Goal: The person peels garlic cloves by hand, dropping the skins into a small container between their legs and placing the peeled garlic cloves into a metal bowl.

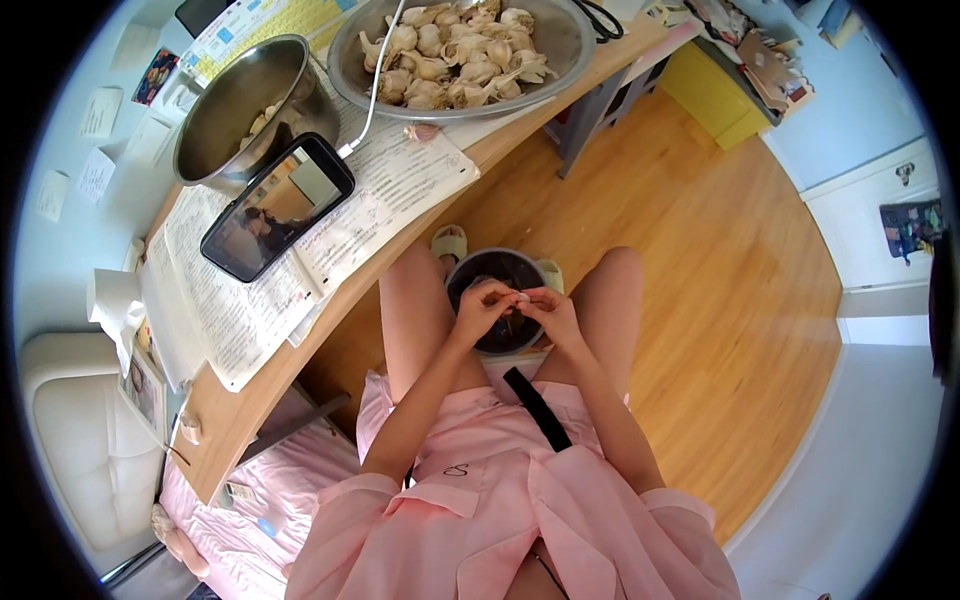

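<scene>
Pink clothing (440, 540) fills the near foreground of the head view. Past it, the left hand (486, 306) and right hand (552, 312) meet above a dark bin (520, 268), fingertips pinched narrow on a small whitish piece (522, 298). On the tabletop (228, 438), a basin (572, 60) of garlic bulbs (462, 62) sits near the front edge; a phone (278, 206) stands between that edge and a steel pot (213, 128).

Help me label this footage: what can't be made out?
Head view:
Small white piece: too small to identify, partly covered by left hand and right hand.
Dark round bucket: contents shadowed, partly behind both hands.
White paper sheets: writing too small.
Wide silver metal bowl: far rim cut by top edge.
</scene>
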`<state>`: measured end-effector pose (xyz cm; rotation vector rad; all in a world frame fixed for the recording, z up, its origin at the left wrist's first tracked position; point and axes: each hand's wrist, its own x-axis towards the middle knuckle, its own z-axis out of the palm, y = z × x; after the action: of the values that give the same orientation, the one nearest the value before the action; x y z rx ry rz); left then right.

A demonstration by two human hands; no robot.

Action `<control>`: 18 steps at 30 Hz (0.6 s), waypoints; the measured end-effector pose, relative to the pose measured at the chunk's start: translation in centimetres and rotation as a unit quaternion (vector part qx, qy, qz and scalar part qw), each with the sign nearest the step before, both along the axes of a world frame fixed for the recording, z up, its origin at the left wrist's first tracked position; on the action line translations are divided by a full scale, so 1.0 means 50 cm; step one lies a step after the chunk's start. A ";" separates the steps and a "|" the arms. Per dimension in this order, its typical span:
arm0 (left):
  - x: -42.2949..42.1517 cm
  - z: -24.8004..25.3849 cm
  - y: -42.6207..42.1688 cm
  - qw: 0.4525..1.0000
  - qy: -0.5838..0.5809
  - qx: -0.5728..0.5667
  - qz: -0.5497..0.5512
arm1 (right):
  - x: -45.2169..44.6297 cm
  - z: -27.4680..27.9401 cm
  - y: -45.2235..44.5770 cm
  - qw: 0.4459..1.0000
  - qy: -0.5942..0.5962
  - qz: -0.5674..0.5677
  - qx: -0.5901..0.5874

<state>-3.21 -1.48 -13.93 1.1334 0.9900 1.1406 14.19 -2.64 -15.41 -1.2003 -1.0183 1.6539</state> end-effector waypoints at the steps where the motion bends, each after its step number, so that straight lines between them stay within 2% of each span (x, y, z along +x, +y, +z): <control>1: 0.000 0.008 -0.001 1.000 -0.025 -0.001 0.003 | -0.001 0.006 0.000 1.000 0.012 0.006 0.000; 6: -0.022 0.046 -0.004 0.999 0.018 0.037 -0.025 | -0.009 0.060 -0.002 0.997 0.061 0.040 -0.024; 10: -0.044 0.073 -0.015 0.995 0.059 0.041 -0.068 | -0.009 0.101 -0.007 0.996 0.054 0.064 -0.038; 15: -0.034 0.101 -0.025 0.998 -0.036 -0.043 -0.015 | -0.017 0.125 -0.004 0.994 0.089 0.056 -0.001; 18: -0.025 0.100 -0.035 0.989 -0.083 -0.121 0.012 | -0.012 0.113 -0.003 0.996 0.062 0.057 0.019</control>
<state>-4.43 -3.24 -8.94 0.8211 0.9850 1.0817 13.59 -2.81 -9.78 -1.0161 -1.0524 1.7667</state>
